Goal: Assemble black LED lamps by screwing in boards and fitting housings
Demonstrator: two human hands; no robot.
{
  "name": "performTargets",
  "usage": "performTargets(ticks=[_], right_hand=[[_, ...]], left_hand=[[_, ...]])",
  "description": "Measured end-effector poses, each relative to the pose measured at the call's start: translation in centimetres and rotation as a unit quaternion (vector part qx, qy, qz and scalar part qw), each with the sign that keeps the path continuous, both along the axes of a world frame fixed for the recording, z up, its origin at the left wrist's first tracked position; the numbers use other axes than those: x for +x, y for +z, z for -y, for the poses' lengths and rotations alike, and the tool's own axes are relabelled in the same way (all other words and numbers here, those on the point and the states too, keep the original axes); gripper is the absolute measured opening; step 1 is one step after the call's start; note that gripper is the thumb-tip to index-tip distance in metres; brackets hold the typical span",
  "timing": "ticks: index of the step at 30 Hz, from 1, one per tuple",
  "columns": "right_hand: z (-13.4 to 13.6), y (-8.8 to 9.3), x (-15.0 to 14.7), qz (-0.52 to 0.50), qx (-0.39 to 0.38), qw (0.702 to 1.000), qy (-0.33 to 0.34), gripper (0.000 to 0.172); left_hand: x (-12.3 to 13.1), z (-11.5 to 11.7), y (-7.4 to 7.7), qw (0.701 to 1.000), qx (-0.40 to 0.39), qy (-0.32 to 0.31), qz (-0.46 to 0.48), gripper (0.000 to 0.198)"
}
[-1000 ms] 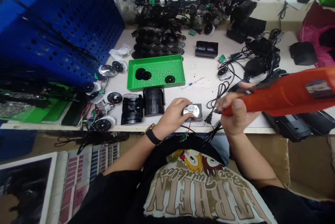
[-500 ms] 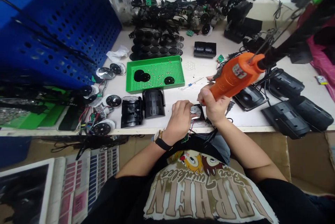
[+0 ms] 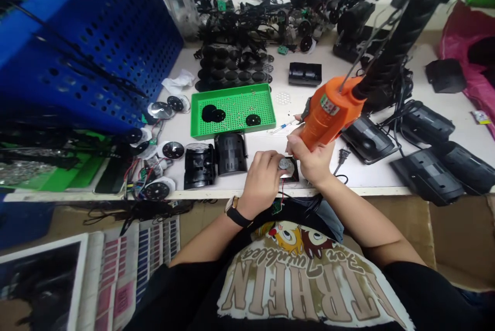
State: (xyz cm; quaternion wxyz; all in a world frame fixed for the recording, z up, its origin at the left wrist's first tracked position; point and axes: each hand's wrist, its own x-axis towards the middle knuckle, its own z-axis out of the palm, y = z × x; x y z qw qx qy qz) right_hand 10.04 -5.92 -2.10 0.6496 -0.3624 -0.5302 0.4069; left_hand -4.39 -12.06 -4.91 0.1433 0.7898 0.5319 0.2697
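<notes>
My right hand (image 3: 311,158) is wrapped round an orange electric screwdriver (image 3: 328,113) that stands nearly upright, its black coiled cable (image 3: 402,27) rising to the upper right. Its tip points down at a small black part with a silver round motor disc (image 3: 286,167) near the table's front edge. My left hand (image 3: 263,179), with a black wristwatch, is curled over the left side of that part and holds it down. Red and black wires with a small green circuit board (image 3: 276,208) hang from the part over the table edge.
A green perforated tray (image 3: 233,109) with black discs and small screws lies behind the hands. Two black housings (image 3: 214,158) stand left of the hands, more black housings (image 3: 425,166) at the right. A big blue perforated crate (image 3: 85,42) fills the left. Cables and parts crowd the back.
The orange screwdriver swung from lying level at the right to upright over the motor part. My right hand came in beside my left, which stayed on the part.
</notes>
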Motion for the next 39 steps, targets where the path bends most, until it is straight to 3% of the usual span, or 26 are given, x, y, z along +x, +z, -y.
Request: performTargets(ticks=[3,5,9,11,13,14,15,17,19,20,22,30,39], right_hand=[[0.2,0.5,0.0,-0.013,0.009,1.000,0.013,0.037],[0.2,0.8,0.1,-0.017,0.013,0.999,0.028,0.040],[0.2,1.0,-0.1,-0.014,0.000,0.999,0.031,0.044],[0.3,1.2,0.0,-0.017,0.004,0.999,0.027,0.043],[0.4,1.6,0.5,-0.025,0.016,1.000,0.006,0.041],[0.4,1.9,0.7,-0.030,0.019,0.999,-0.009,0.039],[0.4,2.2,1.1,-0.036,0.021,0.999,-0.026,0.038],[0.2,2.8,1.6,-0.050,0.019,0.997,-0.054,0.038],[0.0,3.2,1.9,-0.062,0.014,0.996,-0.065,0.040],[-0.1,3.2,2.0,-0.065,0.014,0.996,-0.064,0.041],[-0.2,3.2,1.9,-0.067,0.014,0.996,-0.058,0.039],[-0.3,3.1,1.2,0.030,0.008,0.998,-0.052,0.053],[-1.3,2.6,1.0,0.072,0.001,0.997,-0.042,0.061]], left_hand=[[-0.3,0.4,-0.3,0.998,0.045,-0.039,-0.018,0.027],[-0.5,0.7,-0.2,0.998,0.030,-0.050,-0.024,0.026],[-0.4,0.9,0.8,1.000,-0.010,-0.021,0.009,0.022],[-0.4,1.2,1.2,0.996,-0.010,0.006,0.086,0.023],[-0.7,1.5,1.2,0.968,-0.031,0.045,0.245,0.023],[-0.9,1.7,1.1,0.931,-0.064,0.063,0.353,0.023],[-1.0,1.9,0.9,0.874,-0.112,0.076,0.467,0.026],[-1.2,2.1,0.6,0.721,-0.219,0.092,0.651,0.031],[-1.1,2.5,0.3,0.594,-0.291,0.107,0.742,0.032],[-1.0,2.7,0.1,0.554,-0.308,0.114,0.765,0.032],[-0.6,3.1,-0.1,0.513,-0.323,0.120,0.787,0.035],[-0.4,3.9,-0.2,0.463,-0.334,0.137,0.809,0.039],[-0.6,4.1,0.0,0.473,-0.325,0.102,0.813,0.031]])
